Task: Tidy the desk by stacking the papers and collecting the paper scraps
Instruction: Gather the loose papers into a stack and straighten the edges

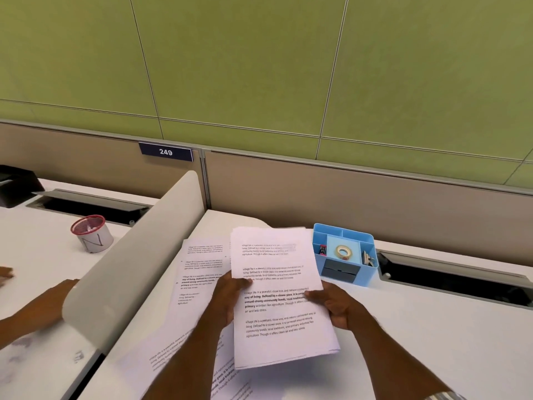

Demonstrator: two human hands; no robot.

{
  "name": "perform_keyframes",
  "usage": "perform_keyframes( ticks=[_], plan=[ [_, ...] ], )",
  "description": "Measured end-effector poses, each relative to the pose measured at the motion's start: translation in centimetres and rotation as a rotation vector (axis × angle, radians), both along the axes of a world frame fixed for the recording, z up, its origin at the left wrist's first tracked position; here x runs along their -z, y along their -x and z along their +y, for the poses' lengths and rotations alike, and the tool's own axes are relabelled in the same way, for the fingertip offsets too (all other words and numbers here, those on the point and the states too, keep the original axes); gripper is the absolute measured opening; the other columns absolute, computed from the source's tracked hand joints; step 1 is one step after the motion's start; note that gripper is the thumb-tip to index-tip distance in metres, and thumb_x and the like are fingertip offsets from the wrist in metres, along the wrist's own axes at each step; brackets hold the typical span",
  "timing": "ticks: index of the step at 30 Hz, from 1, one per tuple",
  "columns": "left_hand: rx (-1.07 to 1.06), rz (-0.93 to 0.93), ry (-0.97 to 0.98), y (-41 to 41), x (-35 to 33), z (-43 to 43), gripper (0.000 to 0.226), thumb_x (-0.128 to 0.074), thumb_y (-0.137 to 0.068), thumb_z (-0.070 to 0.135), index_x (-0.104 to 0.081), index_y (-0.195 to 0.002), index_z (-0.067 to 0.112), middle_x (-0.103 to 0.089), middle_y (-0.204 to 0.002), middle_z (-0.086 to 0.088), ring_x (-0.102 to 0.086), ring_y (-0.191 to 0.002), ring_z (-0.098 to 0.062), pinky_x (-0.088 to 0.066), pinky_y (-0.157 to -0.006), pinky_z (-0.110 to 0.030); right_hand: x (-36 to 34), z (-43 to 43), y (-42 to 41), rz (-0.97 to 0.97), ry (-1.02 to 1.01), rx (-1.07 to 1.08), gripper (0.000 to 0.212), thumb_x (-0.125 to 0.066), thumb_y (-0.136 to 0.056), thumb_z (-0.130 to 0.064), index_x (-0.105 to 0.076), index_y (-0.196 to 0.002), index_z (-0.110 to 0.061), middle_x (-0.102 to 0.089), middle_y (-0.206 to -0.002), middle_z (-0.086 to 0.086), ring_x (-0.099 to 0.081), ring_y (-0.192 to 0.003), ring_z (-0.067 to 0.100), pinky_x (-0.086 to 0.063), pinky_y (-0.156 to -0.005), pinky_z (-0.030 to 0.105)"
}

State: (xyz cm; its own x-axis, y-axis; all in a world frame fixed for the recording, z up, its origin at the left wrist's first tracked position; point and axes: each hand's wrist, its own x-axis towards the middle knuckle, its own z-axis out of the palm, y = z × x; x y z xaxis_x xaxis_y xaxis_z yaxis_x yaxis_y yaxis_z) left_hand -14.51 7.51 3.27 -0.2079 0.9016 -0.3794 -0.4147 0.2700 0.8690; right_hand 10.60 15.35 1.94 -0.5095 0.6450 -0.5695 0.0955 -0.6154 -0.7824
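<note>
Nearest the viewer, on the white tabletop (432, 327), loose printed sheets (161, 359) lie askew beneath the left forearm. Just beyond, the left grip (230, 295) and right grip (334, 307) each clasp a side edge of a stack of papers (277, 324), thumbs on top, the stack slightly tilted. Farther on, more printed sheets (199, 264) lie flat at left. A blue organiser (369, 272) holding a tape roll (343, 251) stands just right of the stack. A rounded divider (138, 255) borders the left side.

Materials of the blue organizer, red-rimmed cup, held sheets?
Blue organizer: likely moulded plastic, matte, uniform colour, rounded corners. Red-rimmed cup: mesh, probably metal wire; white wrap looks like paper. Held sheets: thin printed paper, edges fanned.
</note>
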Motion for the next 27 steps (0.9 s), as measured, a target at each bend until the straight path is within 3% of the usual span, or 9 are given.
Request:
perform_keyframes(
  ticks=[3,6,9,11,13,18,22,25,27],
  plan=[
    [-0.036,0.170,0.050,-0.2,0.6,-0.6,0.037,-0.054,-0.082,-0.015,-0.065,-0.115,-0.001,-0.076,-0.098,-0.013,-0.073,-0.087,-0.032,-0.060,-0.076,-0.046,0.1,-0.5,0.7,-0.183,-0.062,0.003,0.038,-0.068,-0.085,-0.002,-0.057,-0.120,-0.014,-0.074,-0.108,0.011,-0.072,-0.094,0.036,-0.059,-0.078,0.049],
    [-0.065,0.204,0.074,-0.2,1.2,-1.1,0.033,-0.059,-0.083,-0.010,-0.065,-0.114,-0.002,-0.072,-0.109,-0.021,-0.069,-0.097,-0.038,-0.053,-0.092,-0.056,0.4,-0.6,0.7,-0.208,-0.087,0.016,0.036,-0.069,-0.085,-0.005,-0.058,-0.116,-0.019,-0.074,-0.106,0.010,-0.073,-0.090,0.036,-0.060,-0.077,0.049],
    [-0.148,0.165,0.111,-0.2,1.3,-2.0,0.023,-0.065,-0.092,0.014,-0.067,-0.107,-0.003,-0.072,-0.102,-0.021,-0.067,-0.090,-0.034,-0.052,-0.085,-0.043,0.3,-0.8,0.0,-0.187,-0.076,0.061,0.039,-0.071,-0.083,-0.006,-0.057,-0.117,-0.021,-0.072,-0.109,0.013,-0.072,-0.092,0.039,-0.059,-0.080,0.052],
    [-0.291,0.362,0.292,-0.3,1.8,-2.5,0.036,-0.060,-0.096,0.032,-0.065,-0.103,-0.003,-0.069,-0.099,-0.021,-0.064,-0.084,-0.034,-0.049,-0.079,-0.040,0.2,-1.0,-0.7,-0.153,-0.060,0.074,0.041,-0.072,-0.082,-0.006,-0.057,-0.118,-0.021,-0.072,-0.110,0.014,-0.070,-0.094,0.042,-0.059,-0.078,0.050],
    [-0.368,0.575,0.624,-0.4,2.2,-3.7,0.049,-0.060,-0.094,0.036,-0.055,-0.121,-0.004,-0.056,-0.125,-0.027,-0.053,-0.115,-0.041,-0.041,-0.099,-0.047,0.1,-1.3,-1.4,-0.130,-0.056,0.058,0.042,-0.071,-0.083,-0.006,-0.056,-0.119,-0.019,-0.072,-0.110,0.015,-0.070,-0.096,0.043,-0.058,-0.078,0.050],
    [-0.525,0.477,0.866,0.0,4.8,-9.1,0.088,-0.060,-0.092,0.025,-0.005,-0.151,-0.008,0.003,-0.158,-0.030,0.000,-0.146,-0.046,-0.004,-0.120,-0.057,0.3,-1.5,-2.7,-0.076,-0.037,0.034,0.043,-0.069,-0.084,-0.004,-0.054,-0.123,-0.015,-0.071,-0.113,0.017,-0.068,-0.098,0.044,-0.058,-0.076,0.051],
    [-0.541,0.514,0.883,0.1,6.2,-11.5,0.051,-0.030,-0.106,0.011,-0.012,-0.149,-0.010,0.001,-0.157,-0.034,-0.001,-0.147,-0.046,0.001,-0.120,-0.057,0.8,-1.9,-3.2,-0.054,-0.039,0.012,0.042,-0.066,-0.086,-0.002,-0.054,-0.125,-0.013,-0.071,-0.114,0.018,-0.068,-0.098,0.044,-0.058,-0.076,0.050],
    [-0.557,0.435,0.908,0.5,6.0,-11.5,0.079,-0.053,-0.097,0.022,-0.003,-0.152,-0.005,-0.001,-0.159,-0.029,-0.004,-0.147,-0.043,-0.005,-0.120,-0.054,1.3,-2.1,-3.0,-0.063,-0.047,-0.003,0.044,-0.067,-0.085,-0.002,-0.053,-0.126,-0.013,-0.069,-0.115,0.019,-0.067,-0.101,0.046,-0.054,-0.086,0.059],
    [-0.634,0.382,0.897,1.2,5.6,-11.5,0.073,-0.053,-0.097,0.017,-0.009,-0.150,-0.006,-0.006,-0.156,-0.031,-0.008,-0.145,-0.043,-0.008,-0.120,-0.054,1.6,-2.2,-2.7,-0.047,-0.041,-0.012,0.045,-0.067,-0.085,-0.001,-0.053,-0.126,-0.013,-0.068,-0.117,0.021,-0.065,-0.103,0.048,-0.051,-0.089,0.062]
  ],
)
